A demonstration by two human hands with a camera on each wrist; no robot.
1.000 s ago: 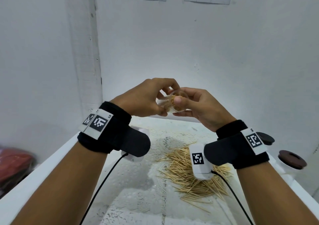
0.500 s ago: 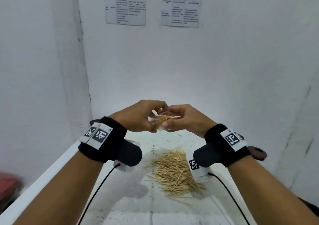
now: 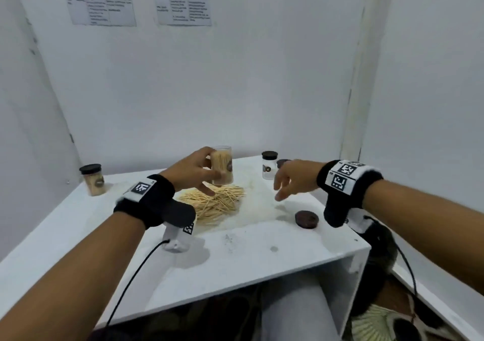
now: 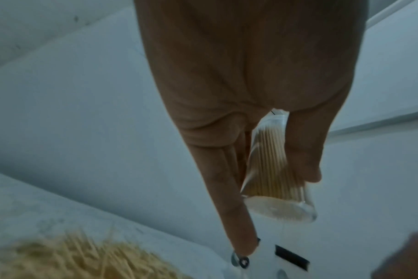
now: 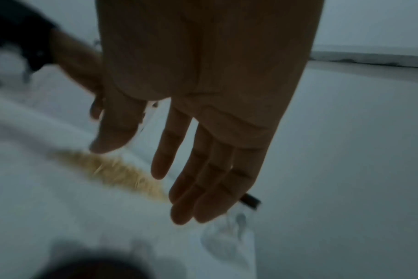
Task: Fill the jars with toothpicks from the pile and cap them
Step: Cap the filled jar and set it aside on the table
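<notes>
White walls with two printed sheets (image 3: 141,1) close in the white table (image 3: 235,257) you work at, and its near edge ends just above your lap. The toothpick pile (image 3: 213,200) lies spread near the middle of the surface, low and loose, so you can scoop from it with either hand. Your left hand (image 3: 190,170) holds the filled jar (image 3: 222,165) upright above the far edge of the pile, thumb on one side and fingers curled round the other; the left wrist view shows the sticks packed upright inside the clear wall. It has no cap yet, and keeping it upright looks like the way to stop the sticks sliding out. Your right hand (image 3: 289,179) hangs empty over the right side of the surface, fingers spread and relaxed, probably on its way to a cap. A loose brown cap (image 3: 306,219) lies by the right edge, near that hand, and a second dark cap (image 3: 282,162) sits at the far edge just beside a capped jar (image 3: 269,165) that looks empty. Another capped jar full of toothpicks (image 3: 93,179) stands at the far left corner, set out of the way as finished.
</notes>
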